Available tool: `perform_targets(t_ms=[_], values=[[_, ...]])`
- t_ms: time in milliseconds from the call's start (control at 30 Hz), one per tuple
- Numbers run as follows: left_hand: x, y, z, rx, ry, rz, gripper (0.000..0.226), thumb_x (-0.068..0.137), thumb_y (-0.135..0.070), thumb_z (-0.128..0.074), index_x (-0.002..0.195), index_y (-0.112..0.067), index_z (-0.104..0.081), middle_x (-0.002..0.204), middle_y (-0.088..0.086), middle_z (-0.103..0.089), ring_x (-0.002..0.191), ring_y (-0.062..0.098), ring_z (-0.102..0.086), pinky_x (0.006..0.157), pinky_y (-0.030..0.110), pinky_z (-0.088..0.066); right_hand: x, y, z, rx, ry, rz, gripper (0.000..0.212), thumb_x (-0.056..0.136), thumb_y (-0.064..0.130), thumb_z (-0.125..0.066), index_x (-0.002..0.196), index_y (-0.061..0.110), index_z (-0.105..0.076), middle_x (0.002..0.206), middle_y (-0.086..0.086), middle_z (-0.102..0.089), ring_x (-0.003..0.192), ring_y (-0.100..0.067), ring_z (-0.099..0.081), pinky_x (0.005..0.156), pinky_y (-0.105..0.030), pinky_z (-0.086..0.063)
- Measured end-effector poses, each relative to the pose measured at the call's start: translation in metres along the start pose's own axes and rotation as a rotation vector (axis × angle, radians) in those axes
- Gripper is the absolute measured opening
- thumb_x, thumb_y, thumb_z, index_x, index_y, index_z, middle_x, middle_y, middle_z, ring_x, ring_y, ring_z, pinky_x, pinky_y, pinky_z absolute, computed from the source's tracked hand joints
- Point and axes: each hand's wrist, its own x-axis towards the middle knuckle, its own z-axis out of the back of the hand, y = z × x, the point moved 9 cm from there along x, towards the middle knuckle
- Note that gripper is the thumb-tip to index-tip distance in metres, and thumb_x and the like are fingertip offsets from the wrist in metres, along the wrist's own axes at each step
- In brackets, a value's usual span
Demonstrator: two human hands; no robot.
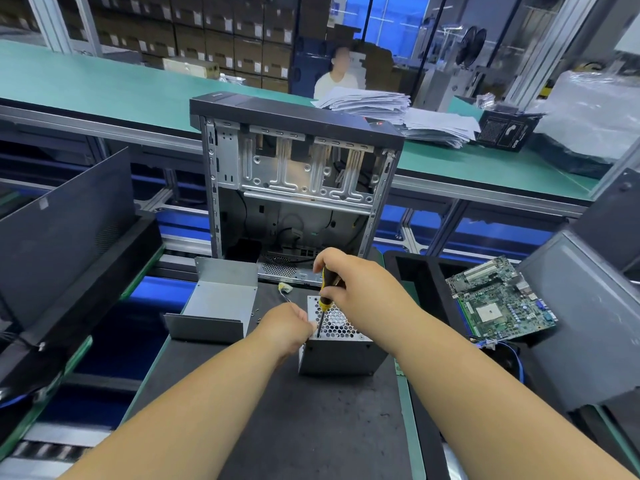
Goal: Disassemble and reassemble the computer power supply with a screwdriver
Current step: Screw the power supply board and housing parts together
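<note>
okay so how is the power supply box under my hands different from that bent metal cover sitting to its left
The power supply box is a closed block with a honeycomb grille on top; the metal cover is an open, U-shaped shell, empty inside. The box is being worked on: left hand steadies it, right hand drives the screwdriver. The cover lies untouched. Both are grey sheet metal.

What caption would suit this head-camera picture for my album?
Right hand drives a screwdriver into the power supply; left hand steadies it.
</note>
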Motion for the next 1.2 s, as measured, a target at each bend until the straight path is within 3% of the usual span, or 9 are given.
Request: perform_targets(t_ms=[200, 600, 733, 967, 1067, 1133, 1200], values=[[0.001, 0.0, 0.0, -0.025, -0.013, 0.002, 0.021, 0.092, -0.019, -0.061, 0.074, -0.017, -0.05, 0.074, 0.006, -0.05, 0.065, 0.024, -0.04, 0.056, 0.025, -0.031, -0.004, -0.003, 0.006, -0.008, -0.07, -0.026, 0.02, 0.091, 0.025, -0.065, 0.098, 0.028, -0.046, 0.083, 0.009, -0.06, 0.078, -0.015, -0.057, 0.068, -0.035, -0.05], [-0.002, 0.004, 0.001, -0.097, -0.046, -0.004, 0.015, 0.089, -0.017, -0.059, 0.076, -0.017, -0.053, 0.067, 0.003, -0.047, 0.054, 0.018, -0.035, 0.048, 0.022, -0.027, -0.003, 0.006, 0.006, -0.027, -0.076, 0.028, 0.023, 0.091, 0.029, -0.065, 0.093, 0.022, -0.043, 0.08, 0.004, -0.055, 0.076, -0.021, -0.052, 0.063, -0.033, -0.045], [-0.01, 0.009, 0.003, -0.237, -0.136, -0.004, 0.007, 0.088, -0.02, -0.067, 0.09, -0.014, -0.065, 0.075, -0.001, -0.058, 0.059, 0.013, -0.043, 0.052, 0.023, -0.032, -0.009, -0.005, 0.013, -0.032, -0.098, 0.024, 0.02, 0.093, 0.034, -0.062, 0.098, 0.023, -0.046, 0.081, 0.007, -0.055, 0.074, -0.017, -0.054, 0.06, -0.031, -0.043], [-0.024, 0.009, 0.009, -0.089, -0.305, -0.023, 0.017, 0.09, -0.035, -0.059, 0.078, -0.025, -0.063, 0.079, -0.011, -0.065, 0.069, 0.008, -0.056, 0.053, 0.022, -0.037, -0.029, -0.052, 0.035, 0.377, -0.2, -0.082, 0.013, 0.095, 0.021, -0.06, 0.096, 0.029, -0.051, 0.088, 0.011, -0.064, 0.079, -0.012, -0.059, 0.066, -0.043, -0.056], [-0.028, 0.01, 0.018, -0.146, -0.398, -0.044, 0.01, 0.092, -0.03, -0.061, 0.086, -0.025, -0.067, 0.089, -0.004, -0.071, 0.089, 0.017, -0.065, 0.067, 0.025, -0.043, -0.032, -0.068, 0.037, 0.488, -0.232, -0.108, 0.018, 0.097, 0.017, -0.056, 0.097, 0.033, -0.049, 0.092, 0.013, -0.066, 0.081, -0.01, -0.061, 0.065, -0.031, -0.055], [-0.032, 0.014, 0.026, -0.165, -0.452, -0.048, 0.006, 0.09, -0.026, -0.063, 0.086, -0.026, -0.068, 0.089, -0.004, -0.07, 0.089, 0.016, -0.065, 0.071, 0.026, -0.044, -0.031, -0.076, 0.035, 0.537, -0.247, -0.13, 0.021, 0.097, 0.017, -0.055, 0.096, 0.037, -0.049, 0.088, 0.017, -0.064, 0.076, -0.002, -0.059, 0.057, -0.018, -0.047], [-0.037, 0.02, 0.035, -0.159, -0.494, -0.049, 0.008, 0.088, -0.023, -0.064, 0.085, -0.029, -0.068, 0.086, -0.006, -0.068, 0.082, 0.015, -0.063, 0.072, 0.028, -0.047, -0.027, -0.08, 0.029, 0.57, -0.235, -0.137, 0.02, 0.097, 0.017, -0.056, 0.097, 0.036, -0.05, 0.087, 0.018, -0.063, 0.074, 0.0, -0.058, 0.054, -0.016, -0.042]])
